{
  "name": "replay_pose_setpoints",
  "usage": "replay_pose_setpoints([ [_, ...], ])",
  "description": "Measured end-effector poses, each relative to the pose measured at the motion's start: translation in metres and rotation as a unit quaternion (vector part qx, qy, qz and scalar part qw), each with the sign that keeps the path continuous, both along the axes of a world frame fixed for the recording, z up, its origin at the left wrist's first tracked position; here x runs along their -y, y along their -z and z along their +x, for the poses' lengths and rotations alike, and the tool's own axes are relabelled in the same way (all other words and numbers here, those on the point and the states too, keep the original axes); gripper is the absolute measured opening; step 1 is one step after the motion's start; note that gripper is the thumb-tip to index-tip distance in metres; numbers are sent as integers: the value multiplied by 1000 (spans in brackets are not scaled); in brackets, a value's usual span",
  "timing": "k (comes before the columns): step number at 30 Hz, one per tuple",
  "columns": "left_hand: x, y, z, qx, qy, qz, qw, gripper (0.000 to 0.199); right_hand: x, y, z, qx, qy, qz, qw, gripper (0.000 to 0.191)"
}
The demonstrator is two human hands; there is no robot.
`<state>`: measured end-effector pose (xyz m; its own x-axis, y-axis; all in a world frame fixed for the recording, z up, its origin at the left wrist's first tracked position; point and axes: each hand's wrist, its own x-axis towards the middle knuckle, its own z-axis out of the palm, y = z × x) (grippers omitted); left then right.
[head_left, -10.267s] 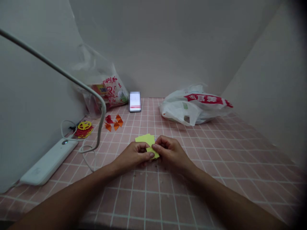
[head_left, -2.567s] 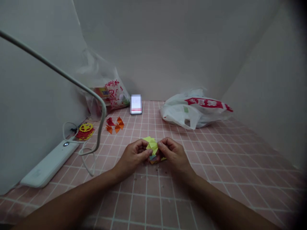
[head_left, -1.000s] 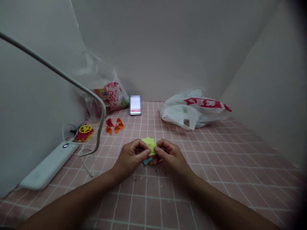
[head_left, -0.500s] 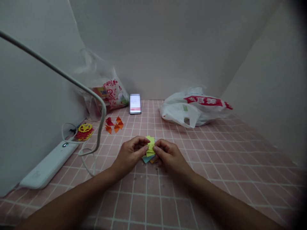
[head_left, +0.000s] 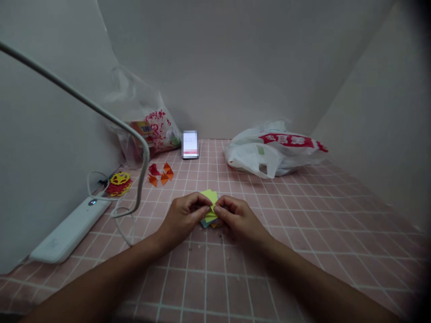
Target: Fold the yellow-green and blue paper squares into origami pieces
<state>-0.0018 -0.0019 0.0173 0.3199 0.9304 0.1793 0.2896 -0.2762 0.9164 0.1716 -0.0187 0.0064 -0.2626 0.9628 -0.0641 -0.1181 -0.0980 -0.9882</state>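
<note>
Yellow paper (head_left: 210, 196) is pinched between my two hands above the middle of the pink tiled surface (head_left: 208, 287). My left hand (head_left: 188, 213) grips its left edge with thumb and forefinger. My right hand (head_left: 237, 216) holds the right side the same way, its fingertips close to those of my left hand. Under the yellow paper, a blue paper (head_left: 205, 223) and a bit of orange paper show at the lower edge. The fingers partly hide the papers.
Several folded orange pieces (head_left: 164, 178) and a red one (head_left: 154, 169) lie left of centre. Farther left are yellow and red cutouts (head_left: 119, 180), a white power bank (head_left: 70, 231) and a cable (head_left: 139, 179). Behind stand a phone (head_left: 190, 144) and two plastic bags (head_left: 163, 130).
My left fingertips have moved slightly right, closer to my right fingertips. More of the yellow paper now shows above my fingers, and its outline looks wider.
</note>
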Motion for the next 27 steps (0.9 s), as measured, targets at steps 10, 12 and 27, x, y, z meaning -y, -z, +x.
replay_pose_setpoints([
  [10, 3, -4, 4, 85, -8, -78, 993, 8, -4, 8, 1, -28, -40, -39, 998, 31],
  [12, 3, -5, 4, 109, -4, -94, 990, 10, -5, 8, 1, -34, -46, -44, 997, 32],
  [27, 4, -4, 4, 158, 34, -132, 978, 16, -4, 5, 2, -56, -51, -58, 995, 31],
])
